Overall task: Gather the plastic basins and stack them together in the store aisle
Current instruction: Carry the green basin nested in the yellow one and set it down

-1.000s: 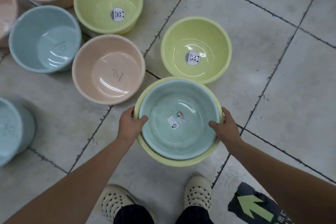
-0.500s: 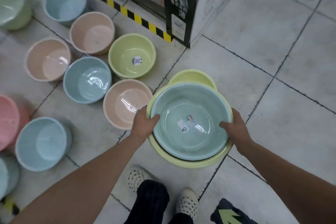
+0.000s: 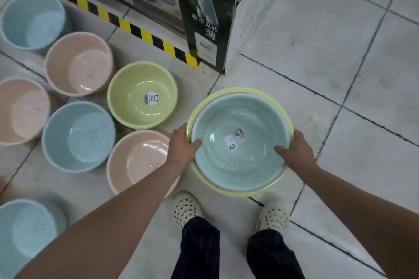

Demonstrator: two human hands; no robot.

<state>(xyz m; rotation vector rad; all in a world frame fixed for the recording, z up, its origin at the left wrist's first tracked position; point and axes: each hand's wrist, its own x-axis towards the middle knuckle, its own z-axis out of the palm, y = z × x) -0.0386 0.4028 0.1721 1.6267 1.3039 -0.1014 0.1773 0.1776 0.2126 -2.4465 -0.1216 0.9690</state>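
Observation:
I carry a stack of basins: a pale blue basin (image 3: 240,142) nested in a yellow-green basin (image 3: 229,189). My left hand (image 3: 182,146) grips the stack's left rim with the thumb inside. On the right rim my right hand (image 3: 294,150) grips the same way. Loose basins stand on the floor to the left: a green basin (image 3: 133,88) with a round sticker, a peach basin (image 3: 136,161) under my left forearm, a blue basin (image 3: 77,136), and further peach (image 3: 77,61) and blue (image 3: 29,18) ones.
A dark product box (image 3: 204,13) and a white display base (image 3: 251,11) stand ahead, edged by yellow-black hazard tape (image 3: 108,16). My two feet in white perforated clogs (image 3: 187,209) are below the stack. Grey tiled floor (image 3: 340,63) lies to the right.
The held stack has risen and now hides the lone green basin that stood on the floor beyond it. The view has pulled back and up, showing more basins on the left.

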